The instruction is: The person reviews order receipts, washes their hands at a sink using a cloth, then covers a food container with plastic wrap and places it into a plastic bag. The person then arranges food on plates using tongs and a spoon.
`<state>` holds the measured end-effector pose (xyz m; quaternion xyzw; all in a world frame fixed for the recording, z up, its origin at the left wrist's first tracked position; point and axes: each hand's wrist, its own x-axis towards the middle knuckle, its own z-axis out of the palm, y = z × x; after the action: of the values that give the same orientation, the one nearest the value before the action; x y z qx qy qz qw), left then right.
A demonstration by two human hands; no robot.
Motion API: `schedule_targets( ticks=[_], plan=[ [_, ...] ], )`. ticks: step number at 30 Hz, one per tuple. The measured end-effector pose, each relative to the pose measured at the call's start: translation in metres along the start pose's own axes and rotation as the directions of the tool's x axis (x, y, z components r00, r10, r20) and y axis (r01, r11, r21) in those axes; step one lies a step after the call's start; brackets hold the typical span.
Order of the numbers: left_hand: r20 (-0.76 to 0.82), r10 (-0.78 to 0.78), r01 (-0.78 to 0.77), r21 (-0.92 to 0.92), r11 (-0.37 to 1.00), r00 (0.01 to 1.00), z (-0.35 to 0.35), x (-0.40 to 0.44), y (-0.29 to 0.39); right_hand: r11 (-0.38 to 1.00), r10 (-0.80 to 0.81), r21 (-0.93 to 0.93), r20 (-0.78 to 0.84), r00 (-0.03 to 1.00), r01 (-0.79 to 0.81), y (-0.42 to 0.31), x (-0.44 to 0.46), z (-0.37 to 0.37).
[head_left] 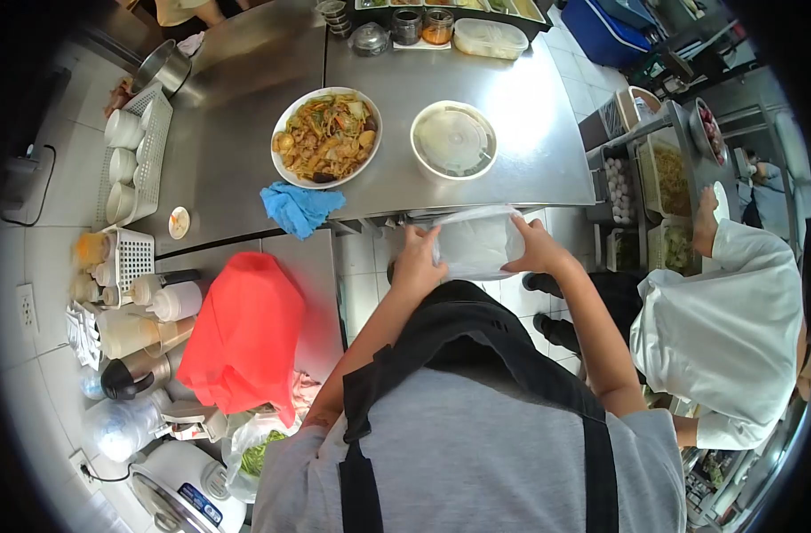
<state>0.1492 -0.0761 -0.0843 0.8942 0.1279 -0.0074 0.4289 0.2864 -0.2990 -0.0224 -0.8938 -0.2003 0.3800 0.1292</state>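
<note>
The left hand point(420, 264) and right hand point(537, 248) each pinch one side of a translucent white plastic bag point(476, 247), stretching it between them just off the near edge of the brushed-steel table point(232, 120). Glare and thin film make it hard to tell whether anything lies inside. Beyond it, a round white tub point(453, 140) stands on the steel with its clear lid on, so covering looks done; it remains unbagged. To its left, a white bowl point(321, 186) of mixed stir-fried food is filled but uncovered, touching a crumpled blue cloth point(300, 210).
</note>
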Motion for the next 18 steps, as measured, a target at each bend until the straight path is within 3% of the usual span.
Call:
schedule_targets(
  ticks=[3, 4, 6, 7, 9, 13, 16, 18],
  plan=[
    [0.124, -0.018, 0.013, 0.043, 0.999, 0.992, -0.002, 0.001, 0.0, 0.999, -0.032, 0.004, 0.23, 0.973, 0.032, -0.003, 0.005, -0.039],
    [0.129, -0.001, -0.004, 0.04, 0.999, 0.992, -0.005, 0.003, 0.001, 0.963, -0.182, 0.24, 0.226, 0.957, 0.126, 0.014, 0.017, -0.053],
    [0.143, 0.023, -0.028, 0.032, 0.999, 0.989, -0.009, 0.004, 0.002, 0.879, 0.027, 0.476, -0.062, 0.998, 0.006, 0.017, 0.034, -0.079],
    [0.182, -0.001, -0.007, 0.045, 0.999, 0.983, -0.01, 0.003, 0.002, 0.897, 0.154, 0.436, -0.164, 0.974, -0.069, 0.01, 0.048, -0.09],
    [0.249, -0.046, 0.028, 0.075, 0.997, 0.967, -0.019, 0.012, 0.006, 0.832, 0.086, 0.552, -0.226, 0.97, 0.055, -0.041, 0.051, -0.1],
    [0.198, -0.066, 0.055, 0.06, 0.997, 0.978, -0.026, 0.018, 0.015, 0.561, -0.001, 0.819, 0.14, 0.99, -0.116, -0.079, 0.085, -0.095],
    [0.178, -0.079, 0.075, 0.029, 0.997, 0.981, -0.036, 0.023, 0.021, 0.426, -0.157, 0.883, 0.288, 0.945, -0.198, -0.08, 0.102, -0.097],
    [0.17, -0.057, 0.051, 0.036, 0.998, 0.984, -0.039, 0.022, 0.022, 0.39, -0.159, 0.891, 0.316, 0.935, -0.235, -0.078, 0.108, -0.1]
  ],
)
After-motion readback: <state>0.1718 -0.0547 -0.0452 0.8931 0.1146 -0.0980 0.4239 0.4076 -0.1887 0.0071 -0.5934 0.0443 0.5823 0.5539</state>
